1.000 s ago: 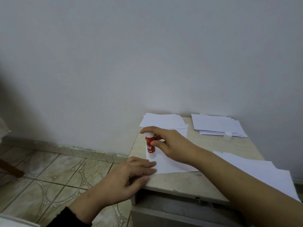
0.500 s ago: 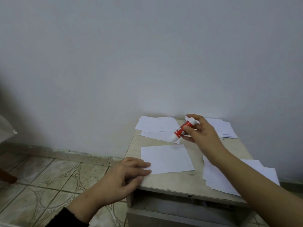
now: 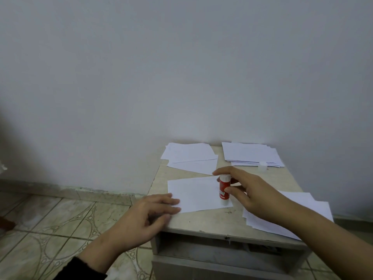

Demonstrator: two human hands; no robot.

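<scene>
Two hands share the job at a small worktop (image 3: 201, 221) set against a bare wall (image 3: 181, 77). My left hand (image 3: 145, 217) lies flat with fingers straight and gripping nothing. Its fingertips press the near left corner of a single white sheet (image 3: 193, 193), most likely so the paper cannot slide while glue goes on. My right hand (image 3: 256, 197) pinches a red-and-white glue stick (image 3: 224, 187) between thumb and fingers, with the index finger arched over its top. The stick stands almost upright but upside down, label inverted, and its lower end touches the sheet close to the right edge, which I take to be the strip I mean to coat. A small white cap (image 3: 262, 165), which I take to be the stick's, sits well clear at the back, just in front of the far-right pile (image 3: 250, 153) of papers. A far-left pile (image 3: 189, 153) lies fanned against the wall. A near-right pile (image 3: 314, 205) runs under my right forearm and overhangs the edge. All three piles seem pushed outward to keep the middle free for the sheet in hand. Patterned floor (image 3: 60, 229) tiles show to the left.
</scene>
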